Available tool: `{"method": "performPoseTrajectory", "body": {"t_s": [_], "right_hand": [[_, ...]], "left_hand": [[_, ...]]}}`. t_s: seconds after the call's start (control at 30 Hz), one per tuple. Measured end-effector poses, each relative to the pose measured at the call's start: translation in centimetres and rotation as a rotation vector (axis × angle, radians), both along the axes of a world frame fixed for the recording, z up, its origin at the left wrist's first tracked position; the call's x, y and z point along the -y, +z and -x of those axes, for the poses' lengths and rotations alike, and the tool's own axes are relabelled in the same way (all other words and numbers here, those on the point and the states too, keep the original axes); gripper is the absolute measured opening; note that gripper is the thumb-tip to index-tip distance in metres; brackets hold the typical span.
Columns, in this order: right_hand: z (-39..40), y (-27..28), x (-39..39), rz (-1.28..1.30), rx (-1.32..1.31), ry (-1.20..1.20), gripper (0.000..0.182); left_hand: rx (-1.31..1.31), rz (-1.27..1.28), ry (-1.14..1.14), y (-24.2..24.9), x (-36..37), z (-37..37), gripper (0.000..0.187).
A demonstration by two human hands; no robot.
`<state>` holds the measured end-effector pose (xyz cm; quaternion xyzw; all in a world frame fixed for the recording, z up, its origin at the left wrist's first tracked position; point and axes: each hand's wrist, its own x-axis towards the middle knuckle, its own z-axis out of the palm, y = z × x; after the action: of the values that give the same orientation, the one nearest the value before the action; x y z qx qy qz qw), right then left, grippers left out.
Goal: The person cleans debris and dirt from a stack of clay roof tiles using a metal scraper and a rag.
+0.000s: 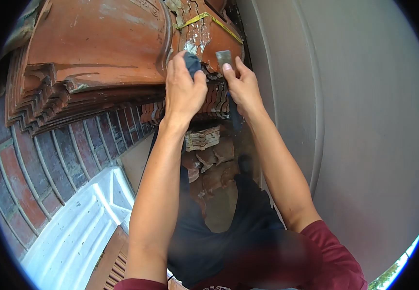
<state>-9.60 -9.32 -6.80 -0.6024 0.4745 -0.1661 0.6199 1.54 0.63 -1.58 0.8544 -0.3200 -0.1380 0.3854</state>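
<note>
My left hand [184,87] is closed on a dark blue-grey cloth [192,65], held in front of the stacked clay tiles. Beside it on the right, my right hand [242,87] grips a small flat grey piece [224,58] between thumb and fingers, its upper end sticking up. The two hands are apart. A big stack of orange-brown curved roof tiles [103,38] fills the upper left. Just beyond my hands stand more tiles on edge, with white smears, and a yellow tape measure strip [197,19] lies across them.
A smooth grey wall or panel [359,96] runs along the right. At the left are a brick wall [23,169] and a white corrugated sheet [74,237]. Below, between my legs, lie more tiles [214,176] and a small stack of pale pieces [202,138].
</note>
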Motion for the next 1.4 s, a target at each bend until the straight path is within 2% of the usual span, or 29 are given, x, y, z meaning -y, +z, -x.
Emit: {"method": "performPoseTrajectory", "body": {"t_s": [0.1, 0.17, 0.23, 0.3, 0.37, 0.43, 0.47, 0.57, 0.63, 0.7, 0.77, 0.8, 0.9, 1.03, 1.07, 1.17, 1.3, 1.4], "right_hand": [[-2.8, -1.8, 0.7, 0.237, -0.103, 0.095, 0.069], [-3.9, -1.2, 0.4, -0.128, -0.023, 0.025, 0.061], [-4.4, -1.6, -0.6, -0.215, 0.059, -0.015, 0.058], [-4.4, -6.4, -1.8, 0.537, -0.046, 0.055, 0.056], [-4.3, -1.7, -1.4, 0.096, -0.060, 0.015, 0.057], [-5.2, 0.8, 0.0, 0.128, -0.221, -0.012, 0.047], [-5.0, -0.2, 0.5, 0.179, -0.171, 0.080, 0.033], [-4.9, -1.2, -0.5, 0.158, -0.194, 0.081, 0.026], [-5.1, 0.1, -0.9, 0.119, -0.191, 0.075, 0.024], [-5.8, -0.1, -1.0, 0.149, -0.099, 0.006, 0.023], [-6.2, -0.1, -0.8, 0.118, -0.128, 0.025, 0.023], [-6.4, 0.0, -0.8, 0.127, -0.145, 0.029, 0.023], [-6.5, 0.2, -0.3, 0.186, -0.182, 0.050, 0.025], [-7.2, 1.4, 0.6, 0.170, -0.241, 0.045, 0.025], [-7.4, 1.3, 0.7, 0.174, -0.249, 0.046, 0.026], [-6.7, 0.7, 0.2, 0.163, -0.235, 0.040, 0.027], [-7.8, 1.4, 0.6, 0.094, -0.239, -0.005, 0.025], [-7.5, 1.4, -0.1, 0.112, -0.239, 0.003, 0.023]], "left_hand": [[0.125, -0.104, -0.243, -1.1, 0.3, 0.0, 0.052], [0.055, -0.228, -0.271, -1.2, 0.5, -0.2, 0.061], [-0.046, -0.411, -0.268, -0.1, 0.9, -1.2, 0.064], [-0.076, -0.509, -0.320, 1.1, 1.1, -1.9, 0.067], [-0.108, -0.601, -0.378, 1.7, 1.4, -2.5, 0.068], [-0.142, -0.660, -0.394, 2.1, 1.4, -2.4, 0.069], [-0.160, -0.703, -0.399, 2.4, 1.6, -2.2, 0.069], [-0.219, -0.793, -0.422, 3.0, 2.1, -2.3, 0.074], [-0.256, -0.843, -0.441, 4.0, 2.0, -2.5, 0.075], [-0.274, -0.738, -0.447, 3.5, 1.5, -2.9, 0.075], [-0.377, -0.642, -0.458, 3.3, 1.4, -3.4, 0.075], [-0.454, -0.650, -0.444, 3.7, 1.5, -3.7, 0.077], [-0.438, -0.621, -0.535, 2.9, 0.9, -3.4, 0.076], [-0.570, -0.361, -0.400, 1.9, 1.5, -3.8, 0.074], [-0.593, -0.365, -0.425, 2.1, 1.6, -4.1, 0.071], [-0.448, -0.386, -0.431, 1.4, 1.0, -3.2, 0.070], [-0.695, -0.391, -0.451, 2.1, 2.0, -5.0, 0.078], [-0.565, -0.397, -0.473, 1.9, 1.2, -4.3, 0.070]]}}
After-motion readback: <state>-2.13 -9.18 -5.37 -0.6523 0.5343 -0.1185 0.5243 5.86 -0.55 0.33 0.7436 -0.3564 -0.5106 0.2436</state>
